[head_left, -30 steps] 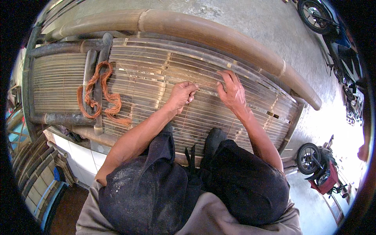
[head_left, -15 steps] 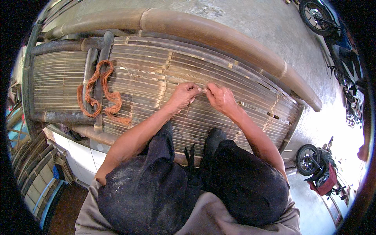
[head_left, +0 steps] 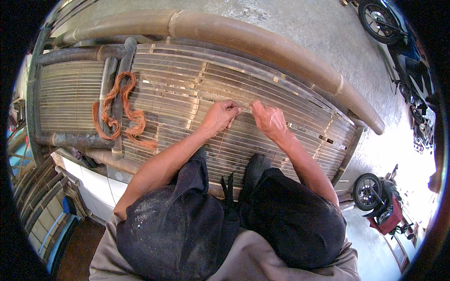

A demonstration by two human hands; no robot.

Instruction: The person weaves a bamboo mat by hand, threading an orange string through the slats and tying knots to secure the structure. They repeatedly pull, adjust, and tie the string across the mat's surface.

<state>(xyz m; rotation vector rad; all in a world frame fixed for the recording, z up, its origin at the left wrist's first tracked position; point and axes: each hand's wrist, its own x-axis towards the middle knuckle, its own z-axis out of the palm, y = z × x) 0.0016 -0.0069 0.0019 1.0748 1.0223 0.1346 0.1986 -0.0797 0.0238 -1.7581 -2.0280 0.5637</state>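
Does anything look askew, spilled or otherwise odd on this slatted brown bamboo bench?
Nothing looks spilled. Only the wavy orange-brown hank of thread seems untidy: it sprawls loosely across the dark bamboo crossbar of the slatted bamboo bench, its lower end splayed.

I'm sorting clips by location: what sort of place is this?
Probably a porch or home workshop: a slatted bamboo bench, a grey concrete-looking floor and motorbikes standing nearby suggest it.
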